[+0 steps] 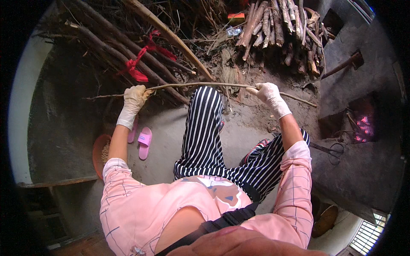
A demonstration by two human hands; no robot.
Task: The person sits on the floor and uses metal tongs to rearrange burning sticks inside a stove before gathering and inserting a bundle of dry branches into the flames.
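Observation:
A long thin stick (198, 84) spans the space between my two gloved hands and bends in a slight arc across my raised knee (206, 99). My left hand (136, 96), in a whitish glove with yellowish stains at the fingers, grips it toward its thin left end. My right hand (268, 96), in a similar glove, is closed around it on the other side. Both ends stick out past my fists. The right end reaches over the dirt floor. Whether the stick is pressed against the knee or just above it, I cannot tell.
Long branches (128, 59) tied with red cloth (137, 68) lean ahead on the left. A stack of cut firewood (272, 25) stands at the far right. Embers glow in a stove opening (363, 128) to my right. Pink slippers (145, 142) and a basin (99, 153) sit at left.

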